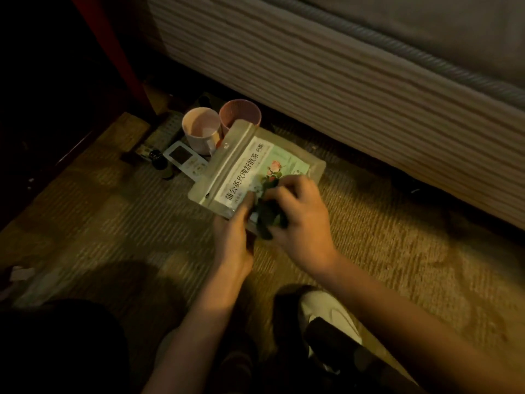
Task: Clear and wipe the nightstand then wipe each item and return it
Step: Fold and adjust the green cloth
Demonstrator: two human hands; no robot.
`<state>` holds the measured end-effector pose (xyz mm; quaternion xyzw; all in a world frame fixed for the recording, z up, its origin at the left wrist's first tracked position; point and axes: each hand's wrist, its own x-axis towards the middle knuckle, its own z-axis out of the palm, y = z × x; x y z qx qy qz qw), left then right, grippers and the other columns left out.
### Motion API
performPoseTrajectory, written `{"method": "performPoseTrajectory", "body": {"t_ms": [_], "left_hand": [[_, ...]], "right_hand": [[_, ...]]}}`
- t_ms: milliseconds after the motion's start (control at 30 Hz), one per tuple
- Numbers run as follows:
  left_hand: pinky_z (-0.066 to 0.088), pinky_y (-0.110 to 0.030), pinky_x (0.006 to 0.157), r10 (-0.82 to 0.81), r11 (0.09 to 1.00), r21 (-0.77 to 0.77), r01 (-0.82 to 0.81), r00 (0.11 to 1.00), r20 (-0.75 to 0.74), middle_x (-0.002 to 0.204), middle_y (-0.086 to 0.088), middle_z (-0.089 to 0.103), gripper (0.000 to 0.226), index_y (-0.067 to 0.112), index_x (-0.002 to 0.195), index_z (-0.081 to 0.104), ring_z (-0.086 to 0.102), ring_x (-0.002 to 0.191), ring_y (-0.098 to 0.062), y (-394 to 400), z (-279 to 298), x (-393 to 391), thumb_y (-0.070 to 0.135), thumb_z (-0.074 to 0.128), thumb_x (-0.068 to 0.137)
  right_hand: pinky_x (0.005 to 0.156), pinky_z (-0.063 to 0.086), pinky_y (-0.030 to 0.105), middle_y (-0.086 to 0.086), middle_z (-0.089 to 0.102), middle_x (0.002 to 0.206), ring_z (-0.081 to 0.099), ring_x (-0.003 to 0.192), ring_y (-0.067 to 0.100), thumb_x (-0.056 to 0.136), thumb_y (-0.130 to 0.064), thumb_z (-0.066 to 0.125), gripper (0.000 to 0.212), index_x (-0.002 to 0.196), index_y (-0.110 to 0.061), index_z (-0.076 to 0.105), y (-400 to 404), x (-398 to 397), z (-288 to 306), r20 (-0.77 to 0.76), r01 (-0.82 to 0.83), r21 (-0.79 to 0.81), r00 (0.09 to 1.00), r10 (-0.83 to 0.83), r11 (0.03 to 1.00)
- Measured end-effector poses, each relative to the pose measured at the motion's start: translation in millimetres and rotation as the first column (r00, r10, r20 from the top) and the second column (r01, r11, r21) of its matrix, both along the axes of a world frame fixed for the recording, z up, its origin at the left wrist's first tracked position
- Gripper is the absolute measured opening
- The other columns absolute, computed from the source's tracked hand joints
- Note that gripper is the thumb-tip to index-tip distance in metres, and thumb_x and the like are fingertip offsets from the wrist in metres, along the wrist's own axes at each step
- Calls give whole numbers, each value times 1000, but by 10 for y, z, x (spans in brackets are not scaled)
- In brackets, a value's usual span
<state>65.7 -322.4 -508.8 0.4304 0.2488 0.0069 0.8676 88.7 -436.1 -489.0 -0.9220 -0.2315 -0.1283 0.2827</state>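
Setting: dim room, woven carpet on the floor beside a bed with a ribbed base; you are crouched over it.
Tea pouch: the flat zip-seal tea pouch lies tilted above the carpet, its sealed top edge toward the cups and its near corner at your hands.
Left hand: your left hand pinches the pouch's near corner, thumb on top, fingers under it.
Right hand: your right hand is curled round a dark cloth and presses it onto the pouch's label face.
Risk, grip: you hold the pouch by one corner only, so a firm wipe could likely fold it or pull it free.
Risk, cups: a white cup and a pink cup stand just behind the pouch's top edge; a push that way could tip them.
Risk, clutter: a small white device with a screen and a dark bottle sit left of the pouch, easy to knock.
Look: glossy, translucent edges, pale green label with a pink flower and printed characters; whether it is clean is too dim to tell.
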Motion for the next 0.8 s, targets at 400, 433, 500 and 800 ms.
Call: {"method": "performPoseTrajectory", "body": {"t_ms": [400, 433, 500, 800], "left_hand": [[54, -43, 90, -30, 996, 86, 14, 981, 189, 123, -10, 64, 62, 12, 134, 49, 63, 110, -24, 295, 896, 394, 13, 62, 74], [56, -40, 85, 1, 995, 95, -22, 977, 213, 120, -11, 65, 59, 10, 133, 50, 65, 106, -23, 351, 1078, 460, 15, 62, 75], [57, -34, 77, 34, 991, 118, -67, 964, 264, 116, -13, 66, 55, 7, 131, 52, 67, 101, -22, 508, 1460, 562, 19, 63, 79], [57, -41, 81, -11, 976, 194, -101, 864, 504, 103, -5, 73, 33, 16, 110, 64, 68, 98, -25, 1145, 3242, 726, 26, 56, 80]], "right_hand": [[79, 39, 26, 7, 49, 106, 47, 102, 22, 72, -5, 71, 33, 104, -10, 62, 133, 675, 954, 55, 141, 225, 986, -157, 964], [78, 39, 26, 8, 50, 105, 48, 100, 22, 71, -6, 71, 33, 103, -10, 62, 228, 658, 1084, 115, 66, 219, 989, -93, 974], [76, 42, 28, 10, 52, 104, 46, 99, 21, 70, -11, 65, 32, 102, -10, 62, 392, 644, 1402, 227, -81, 170, 973, 41, 982], [70, 38, 28, 15, 51, 104, 53, 95, 33, 71, -2, 64, 30, 101, -4, 63, 535, 1199, 3294, 465, -51, 361, 875, -133, 931]]}}
